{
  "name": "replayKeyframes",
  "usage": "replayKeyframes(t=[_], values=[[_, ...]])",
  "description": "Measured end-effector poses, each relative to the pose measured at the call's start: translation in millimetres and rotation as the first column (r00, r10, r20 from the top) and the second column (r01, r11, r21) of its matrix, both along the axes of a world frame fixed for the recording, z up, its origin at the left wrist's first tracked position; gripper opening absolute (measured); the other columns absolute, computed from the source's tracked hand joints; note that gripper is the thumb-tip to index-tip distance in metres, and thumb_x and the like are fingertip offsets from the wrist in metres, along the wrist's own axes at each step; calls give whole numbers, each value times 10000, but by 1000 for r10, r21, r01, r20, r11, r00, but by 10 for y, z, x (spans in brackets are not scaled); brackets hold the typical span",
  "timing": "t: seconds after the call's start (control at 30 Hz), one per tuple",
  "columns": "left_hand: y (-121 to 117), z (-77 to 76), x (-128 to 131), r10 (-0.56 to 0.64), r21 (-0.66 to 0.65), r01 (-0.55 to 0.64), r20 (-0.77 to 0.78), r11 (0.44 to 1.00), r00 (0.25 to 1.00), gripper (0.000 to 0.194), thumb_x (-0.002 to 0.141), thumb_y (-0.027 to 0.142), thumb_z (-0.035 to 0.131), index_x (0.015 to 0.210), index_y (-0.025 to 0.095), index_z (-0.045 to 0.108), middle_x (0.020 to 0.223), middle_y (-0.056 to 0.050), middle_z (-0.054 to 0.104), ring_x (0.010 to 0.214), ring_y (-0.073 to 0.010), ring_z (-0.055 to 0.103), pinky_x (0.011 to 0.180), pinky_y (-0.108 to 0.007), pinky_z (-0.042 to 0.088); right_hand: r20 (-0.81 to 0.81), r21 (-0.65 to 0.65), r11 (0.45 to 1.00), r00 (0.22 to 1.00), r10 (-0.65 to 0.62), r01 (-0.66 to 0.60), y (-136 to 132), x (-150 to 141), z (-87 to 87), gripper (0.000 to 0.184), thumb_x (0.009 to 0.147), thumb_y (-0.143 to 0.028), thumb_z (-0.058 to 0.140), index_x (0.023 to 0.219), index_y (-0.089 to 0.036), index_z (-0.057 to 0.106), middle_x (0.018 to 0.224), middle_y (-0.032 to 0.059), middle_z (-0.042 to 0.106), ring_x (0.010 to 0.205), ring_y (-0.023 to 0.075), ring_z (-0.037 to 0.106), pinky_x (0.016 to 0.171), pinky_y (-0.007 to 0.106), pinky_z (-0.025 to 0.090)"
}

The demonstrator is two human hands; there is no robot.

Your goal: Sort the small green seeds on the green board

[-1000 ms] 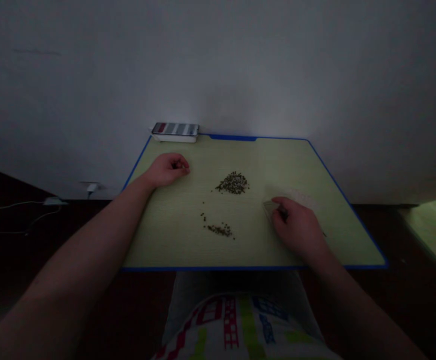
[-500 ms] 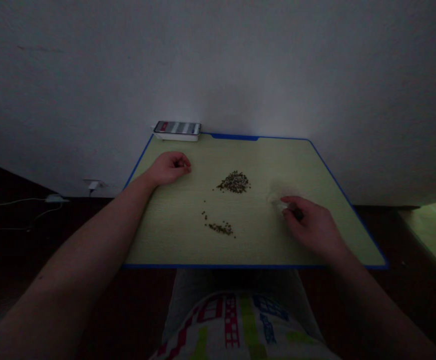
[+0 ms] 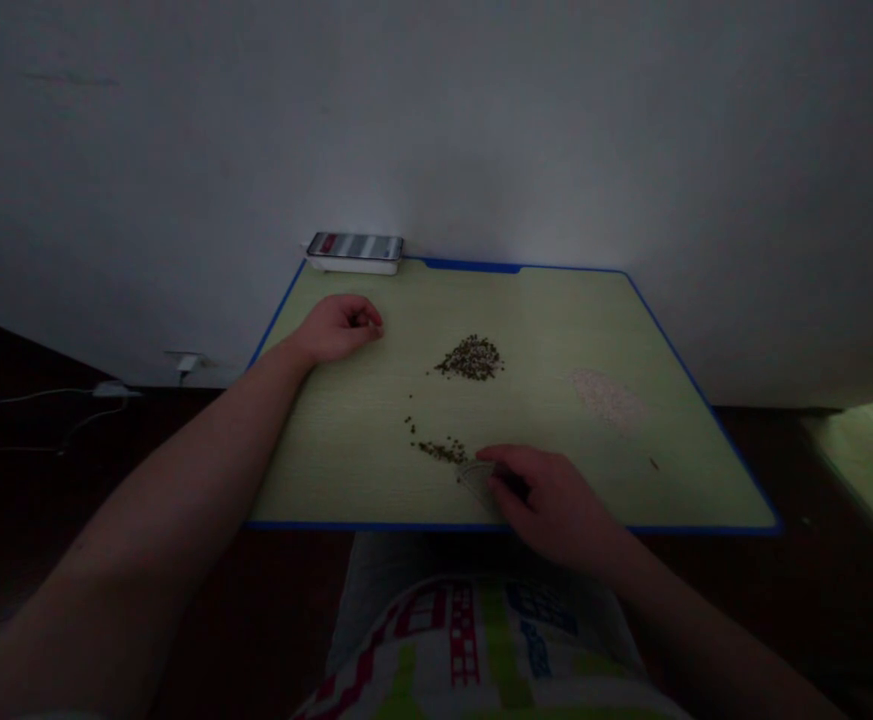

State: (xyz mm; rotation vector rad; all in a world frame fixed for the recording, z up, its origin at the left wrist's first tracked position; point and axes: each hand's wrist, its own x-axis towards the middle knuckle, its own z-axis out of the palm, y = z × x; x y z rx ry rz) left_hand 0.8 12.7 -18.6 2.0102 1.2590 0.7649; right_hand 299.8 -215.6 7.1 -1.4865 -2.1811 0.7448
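Observation:
My right hand [image 3: 545, 495] pinches a clear, thin plastic piece with curved lines, which looks like a protractor [image 3: 473, 480]. Its rounded edge lies on the table beside a small strip of dark greenish beans [image 3: 442, 452]. Farther back sits a larger heap of dark beans [image 3: 472, 358] with pale grains among them. To the right is a flat patch of whitish grains [image 3: 607, 400]. My left hand [image 3: 342, 328] rests on the table's left part, fingers loosely curled and thumb near the forefinger, with nothing seen in it.
The pale table [image 3: 361, 490] has a blue rim and stands against a wall. A phone [image 3: 356, 246] lies on a white box [image 3: 353, 266] at its back left corner. A small dark sliver [image 3: 653, 464] lies at the right. A plug and cable [image 3: 190, 364] are at the wall.
My right hand has moved left and nearer to me with the clear piece, from the whitish grains to the small strip of beans. My left hand has stayed in place.

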Motion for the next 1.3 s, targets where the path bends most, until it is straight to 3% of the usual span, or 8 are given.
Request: replayKeyframes(t=[0.13, 0.3, 0.73, 0.97, 1.13, 1.3], values=[[-6, 8, 9, 11, -14, -11, 9, 1000, 1000, 210, 637, 317, 680, 762, 149, 660, 564, 40, 493, 518, -82, 425, 507, -226, 328, 11, 27, 999, 1000, 27, -27, 14, -77, -6, 368, 882, -194, 488, 1166, -164, 720, 1050, 114, 777, 918, 234, 732, 844, 374, 573], [-37, 37, 25, 16, -17, -16, 12, 1000, 1000, 210, 642, 324, 685, 752, 147, 656, 556, 41, 473, 512, -81, 406, 507, -234, 322, 28, 48, 995, 996, -90, 88, -32, -48, -21, 369, 895, -215, 475, 1168, -149, 716, 1067, 131, 775, 918, 244, 740, 842, 389, 583], [-17, 13, 20, 14, 4, -14, -17, 1000, 1000, 215, 652, 328, 685, 763, 144, 669, 571, 34, 485, 526, -86, 416, 516, -237, 320, 61, 47, 964, 962, -266, 263, -53, 425, -17, 348, 899, -299, 505, 1135, -158, 718, 887, 91, 783, 712, 219, 722, 671, 347, 580], [11, -24, -12, 11, -5, -11, -20, 1000, 1000, 218, 676, 306, 690, 794, 124, 669, 592, 30, 505, 559, -84, 434, 542, -238, 331, 38, 46, 988, 988, -148, 146, -80, 129, -19, 360, 910, -255, 484, 1169, -168, 718, 1018, 106, 786, 834, 224, 741, 750, 350, 588], [10, -18, -9, -5, 12, 5, 0, 1000, 1000, 216, 657, 330, 693, 763, 145, 664, 585, 28, 510, 549, -91, 441, 526, -241, 338, 96, 90, 981, 979, -181, 173, 18, -25, -22, 380, 907, -254, 478, 1179, -159, 726, 974, 114, 791, 750, 221, 733, 740, 360, 591], [-7, 9, 5, 3, 10, -3, -1, 1000, 1000, 224, 651, 344, 689, 756, 147, 668, 572, 34, 485, 528, -87, 420, 516, -244, 328, 114, 103, 966, 962, -246, 235, 8, 85, -14, 363, 892, -255, 493, 1150, -189, 740, 921, 88, 794, 685, 210, 718, 685, 340, 582]])
